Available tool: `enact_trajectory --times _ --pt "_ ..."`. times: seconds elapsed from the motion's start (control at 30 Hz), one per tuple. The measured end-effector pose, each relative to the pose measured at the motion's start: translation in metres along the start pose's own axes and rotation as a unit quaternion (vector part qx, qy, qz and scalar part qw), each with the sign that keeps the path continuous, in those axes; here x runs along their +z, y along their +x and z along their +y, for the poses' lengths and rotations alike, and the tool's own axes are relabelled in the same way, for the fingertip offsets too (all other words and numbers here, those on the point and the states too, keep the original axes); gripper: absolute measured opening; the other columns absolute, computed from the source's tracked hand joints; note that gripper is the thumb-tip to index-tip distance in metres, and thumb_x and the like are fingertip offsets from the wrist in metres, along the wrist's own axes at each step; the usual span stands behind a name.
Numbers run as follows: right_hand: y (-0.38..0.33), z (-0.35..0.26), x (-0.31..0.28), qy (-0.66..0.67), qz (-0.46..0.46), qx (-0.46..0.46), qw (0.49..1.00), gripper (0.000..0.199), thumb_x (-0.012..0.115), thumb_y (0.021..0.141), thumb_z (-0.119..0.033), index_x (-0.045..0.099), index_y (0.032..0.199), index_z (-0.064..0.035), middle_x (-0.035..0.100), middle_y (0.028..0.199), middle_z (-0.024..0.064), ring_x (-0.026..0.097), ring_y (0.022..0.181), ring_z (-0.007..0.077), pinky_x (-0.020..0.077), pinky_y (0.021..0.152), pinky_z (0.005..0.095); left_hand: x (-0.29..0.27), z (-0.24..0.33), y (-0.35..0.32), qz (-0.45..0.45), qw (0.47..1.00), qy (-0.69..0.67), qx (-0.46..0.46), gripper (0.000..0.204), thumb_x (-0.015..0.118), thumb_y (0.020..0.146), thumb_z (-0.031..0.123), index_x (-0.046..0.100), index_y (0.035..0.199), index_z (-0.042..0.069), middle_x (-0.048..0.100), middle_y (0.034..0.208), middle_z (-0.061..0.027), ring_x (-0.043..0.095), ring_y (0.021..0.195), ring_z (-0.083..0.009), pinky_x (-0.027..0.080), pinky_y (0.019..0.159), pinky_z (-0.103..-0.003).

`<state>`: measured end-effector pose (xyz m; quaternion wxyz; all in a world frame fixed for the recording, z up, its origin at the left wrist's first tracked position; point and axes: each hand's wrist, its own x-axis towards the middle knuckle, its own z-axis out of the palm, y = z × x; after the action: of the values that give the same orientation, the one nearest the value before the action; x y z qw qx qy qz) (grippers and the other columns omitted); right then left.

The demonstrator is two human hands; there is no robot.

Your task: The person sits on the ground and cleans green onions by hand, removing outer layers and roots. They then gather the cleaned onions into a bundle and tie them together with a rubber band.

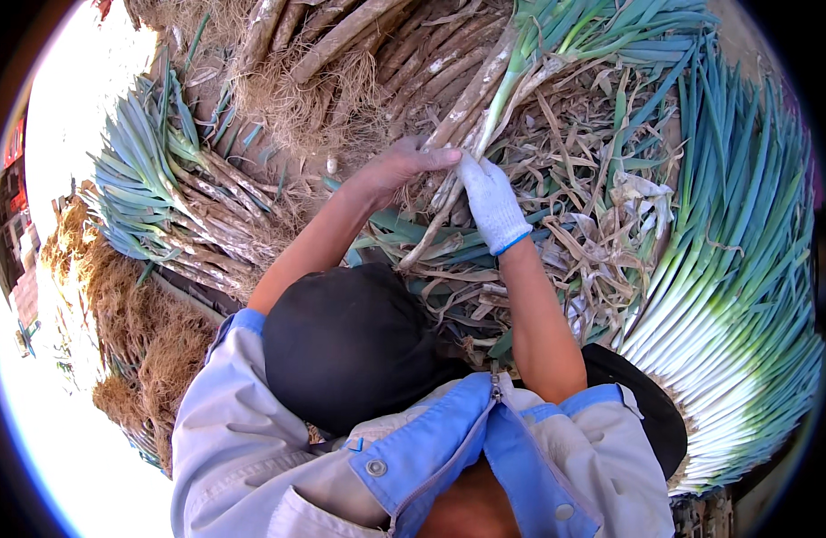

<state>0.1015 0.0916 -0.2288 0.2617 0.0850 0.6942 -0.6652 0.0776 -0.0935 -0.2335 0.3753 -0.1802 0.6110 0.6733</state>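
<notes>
Seen from above, a person in a pale grey jacket with blue collar and cuffs works over a heap of green onions. The bare left hand (402, 168) is curled, its fingertips pinched on the dirty outer skin of a single green onion stalk (474, 100), which runs up and to the right from the hands, its muddy white shaft giving way to green leaves near the top edge. The right hand (491, 202), in a white knitted glove with a blue cuff, is closed around the same stalk just below and right of the bare hand, the two nearly touching. Beneath the stalk lies a litter of dry peeled husks (592, 233). Right of the stalk, a neat fan of cleaned green onions (735, 314) shows bright white shafts. Left of it sits a bundle of uncleaned green onions (175, 202) with earthy roots, and above that more muddy stalks (341, 36) with tangled roots.
</notes>
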Motion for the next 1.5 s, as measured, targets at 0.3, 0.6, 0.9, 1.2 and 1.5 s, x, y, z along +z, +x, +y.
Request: enact_trajectory --times 0.3,0.6,0.9,1.2,1.5 --pt "0.012 0.008 -0.023 0.021 0.110 -0.073 0.991 0.048 0.055 0.097 -0.033 0.058 0.124 0.0063 0.062 0.119 0.0185 0.058 0.107 0.0270 0.0441 0.097 0.0371 0.018 0.022 -0.014 -0.048 0.998 -0.040 -0.032 0.074 0.085 0.072 0.023 0.051 0.129 -0.011 0.063 0.115 -0.0151 0.057 0.108 -0.0203 0.043 0.095 -0.031" --pt "0.050 -0.047 -0.012 0.091 0.239 -0.005 0.967 0.072 0.078 0.084 -0.040 0.051 0.129 0.0098 0.065 0.114 0.0168 0.063 0.098 0.0243 0.0487 0.091 0.0355 0.031 0.031 -0.019 -0.002 0.962 0.266 0.055 0.059 0.068 0.086 0.038 0.058 0.110 -0.015 0.066 0.100 -0.0263 0.063 0.095 -0.0321 0.047 0.088 -0.041" --pt "0.038 -0.081 -0.031 0.186 0.200 0.087 0.958 0.063 0.078 0.070 -0.004 0.049 0.126 0.0042 0.062 0.104 0.0124 0.062 0.088 0.0209 0.0532 0.079 0.0340 0.045 0.112 -0.057 -0.206 0.874 0.440 0.030 0.075 0.045 0.097 0.062 0.062 0.090 -0.011 0.061 0.087 -0.0298 0.061 0.088 -0.0443 0.047 0.082 -0.051" --pt "-0.092 -0.280 -0.124 0.376 0.049 0.207 0.902 0.046 0.061 0.088 -0.021 0.051 0.126 0.0036 0.062 0.086 0.0147 0.052 0.060 0.0193 0.0438 0.054 0.0316 0.097 0.147 -0.187 -0.074 0.957 0.270 0.068 0.045 0.056 0.098 0.040 0.062 0.097 -0.005 0.063 0.091 -0.0247 0.061 0.089 -0.0416 0.047 0.082 -0.048" --pt "-0.179 -0.404 -0.116 0.475 -0.113 0.142 0.861 0.071 0.061 0.092 -0.022 0.028 0.146 0.0107 0.055 0.117 0.0213 0.053 0.079 0.0186 0.0488 0.063 0.0359 0.159 0.159 -0.385 0.116 0.988 0.090 -0.043 0.041 0.059 0.096 0.035 0.063 0.097 -0.006 0.061 0.089 -0.0223 0.062 0.090 -0.0364 0.048 0.081 -0.044"
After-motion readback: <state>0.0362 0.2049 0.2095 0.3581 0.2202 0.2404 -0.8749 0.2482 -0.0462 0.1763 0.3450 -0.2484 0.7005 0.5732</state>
